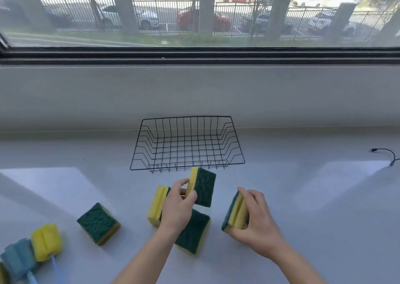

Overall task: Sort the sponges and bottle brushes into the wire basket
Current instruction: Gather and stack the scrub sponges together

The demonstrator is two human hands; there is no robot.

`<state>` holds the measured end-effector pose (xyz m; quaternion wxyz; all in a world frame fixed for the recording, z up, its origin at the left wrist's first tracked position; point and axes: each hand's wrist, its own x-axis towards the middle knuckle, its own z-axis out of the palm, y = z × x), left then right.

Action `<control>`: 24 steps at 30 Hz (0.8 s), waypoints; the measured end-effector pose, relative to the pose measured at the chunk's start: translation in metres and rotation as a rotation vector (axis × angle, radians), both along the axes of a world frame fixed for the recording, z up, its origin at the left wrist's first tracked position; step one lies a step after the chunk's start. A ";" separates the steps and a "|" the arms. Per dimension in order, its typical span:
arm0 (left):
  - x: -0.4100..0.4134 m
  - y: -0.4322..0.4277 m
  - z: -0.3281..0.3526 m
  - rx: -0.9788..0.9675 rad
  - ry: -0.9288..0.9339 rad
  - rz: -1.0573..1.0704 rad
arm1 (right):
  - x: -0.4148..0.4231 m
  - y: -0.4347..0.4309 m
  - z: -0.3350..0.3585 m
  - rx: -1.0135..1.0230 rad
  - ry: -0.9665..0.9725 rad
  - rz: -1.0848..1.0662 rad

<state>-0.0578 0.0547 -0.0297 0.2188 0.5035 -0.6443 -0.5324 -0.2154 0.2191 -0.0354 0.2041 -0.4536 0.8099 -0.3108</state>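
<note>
Seen from a head-worn camera, looking down at a pale grey countertop (303, 197) under a wide window (194, 13). Against the far edge of the countertop, near its middle: an empty black wire basket (187, 119), long axis running left to right, open top facing up.

Left hand (176, 210) clamped on a yellow-and-green held sponge (203, 189), thumb and fingers pinching its yellow edge, green scouring face turned toward the camera, long axis upright. Just short of the basket's near rim, lifted off the surface; basket straight ahead of this hand, slightly beyond.

Right hand (256, 221) closed around a second sponge (234, 213), standing on edge, green face to the left, yellow foam under the fingers. Cannot tell whether lifted or resting on the countertop. Farther from the basket than the left hand, basket ahead and to its left.

Partly hidden under the left hand and forearm: an upright sponge (157, 205) showing yellow, and a flat sponge (193, 233) green side up. Well to the left, a lone sponge (98, 223), green up. At the near left corner: bottle brushes, one with a yellow foam head (46, 241), one with a blue foam head (18, 258), handles running off the near edge. At the right edge, a black cable (384, 153).

Likely next: short forward carry of the left hand's sponge over the near rim, left hand being the nearer
</note>
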 end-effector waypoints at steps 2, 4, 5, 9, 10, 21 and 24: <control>-0.023 -0.007 -0.003 0.058 -0.004 0.008 | -0.012 -0.001 0.006 -0.084 -0.067 -0.027; -0.043 -0.012 -0.009 0.151 -0.046 -0.017 | -0.022 -0.006 0.011 -0.163 -0.120 -0.061; -0.052 -0.014 -0.014 0.182 -0.083 -0.037 | -0.026 -0.010 0.012 -0.198 -0.139 -0.068; -0.074 -0.014 -0.033 0.117 -0.324 -0.093 | -0.042 -0.030 0.013 -0.312 -0.218 -0.042; -0.075 -0.013 -0.037 0.077 -0.419 -0.133 | -0.047 -0.035 0.012 -0.315 -0.214 -0.023; -0.052 -0.028 -0.051 0.150 -0.268 -0.215 | -0.076 -0.072 -0.022 -0.196 -0.141 0.171; -0.050 -0.030 -0.052 0.127 -0.263 -0.224 | -0.076 -0.072 -0.030 -0.197 -0.144 0.188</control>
